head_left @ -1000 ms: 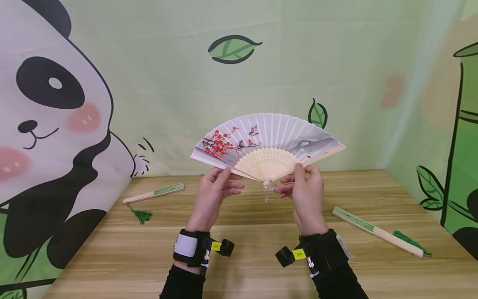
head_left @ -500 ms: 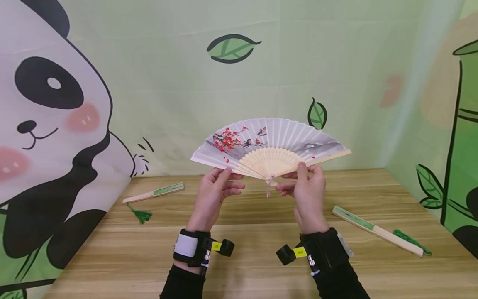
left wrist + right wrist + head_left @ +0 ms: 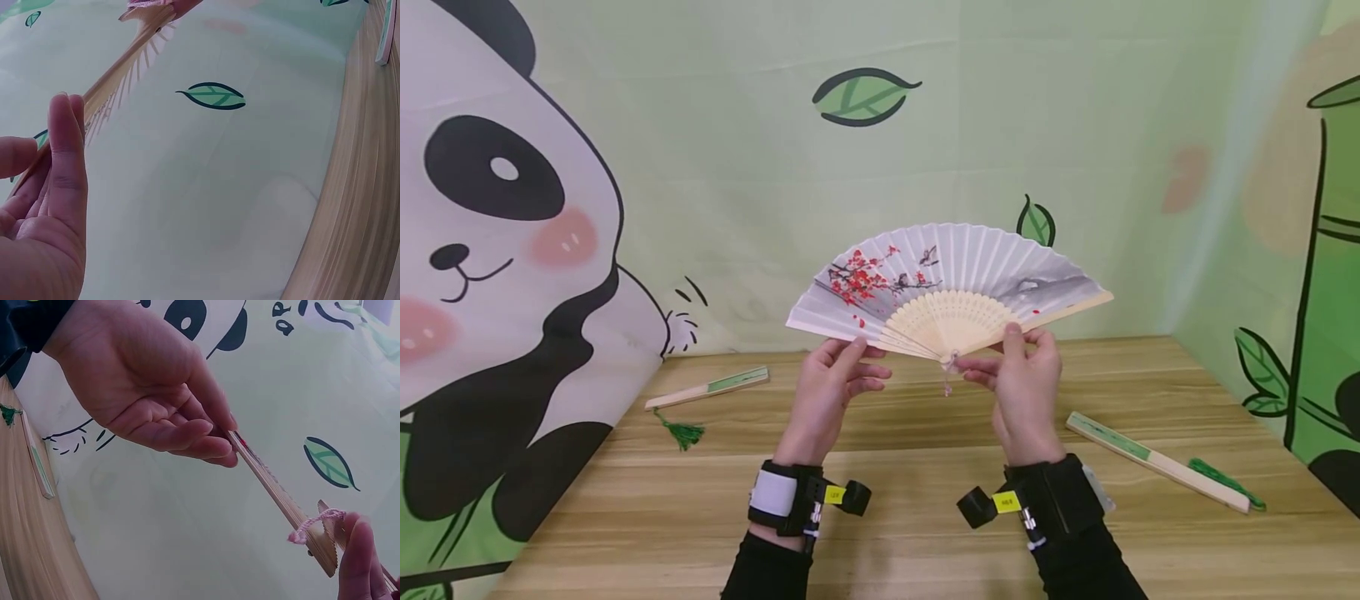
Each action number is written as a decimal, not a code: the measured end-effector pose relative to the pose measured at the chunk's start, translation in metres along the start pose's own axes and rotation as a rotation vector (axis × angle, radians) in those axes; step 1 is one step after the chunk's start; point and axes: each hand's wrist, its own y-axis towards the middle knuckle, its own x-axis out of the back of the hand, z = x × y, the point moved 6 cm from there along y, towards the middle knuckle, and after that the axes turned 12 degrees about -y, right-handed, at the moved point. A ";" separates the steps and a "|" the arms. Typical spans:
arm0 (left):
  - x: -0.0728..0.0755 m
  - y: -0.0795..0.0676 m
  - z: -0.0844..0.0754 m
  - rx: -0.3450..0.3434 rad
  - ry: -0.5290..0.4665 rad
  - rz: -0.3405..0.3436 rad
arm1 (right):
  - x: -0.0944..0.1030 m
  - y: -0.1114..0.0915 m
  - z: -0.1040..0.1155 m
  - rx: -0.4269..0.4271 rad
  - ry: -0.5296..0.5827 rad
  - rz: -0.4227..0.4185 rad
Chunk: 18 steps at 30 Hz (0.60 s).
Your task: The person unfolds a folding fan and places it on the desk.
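Observation:
An unfolded folding fan (image 3: 951, 279), white with red blossoms and pale wooden ribs, is held upright above the table. My left hand (image 3: 830, 392) pinches its left outer stick between thumb and fingers; the left wrist view shows these fingers (image 3: 65, 156) on the stick. Near the pivot, my right hand (image 3: 1026, 383) grips the right outer stick, its thumb on the front. A pink cord (image 3: 319, 524) hangs at the pivot, close to the right hand's fingers (image 3: 359, 556) in the right wrist view. Some fingers are hidden behind the fan.
A folded fan (image 3: 707, 389) with a green tassel (image 3: 682, 431) lies at the left of the wooden table (image 3: 910, 475). Another folded fan (image 3: 1157, 461) with a green tassel lies at the right. A panda-printed cloth (image 3: 737, 167) hangs behind.
The fan has spread a little wider, its right edge moving right with my right hand. The fan's face dipped, then rose again. My left hand has stayed almost in place.

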 end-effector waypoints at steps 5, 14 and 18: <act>0.004 0.000 -0.001 -0.010 -0.015 0.010 | 0.002 0.001 0.000 -0.005 0.004 -0.015; 0.007 0.001 -0.002 -0.020 -0.027 0.002 | 0.014 0.009 0.002 -0.024 0.079 -0.033; 0.007 0.001 0.000 -0.014 -0.037 -0.001 | 0.021 0.012 0.002 -0.030 0.104 -0.049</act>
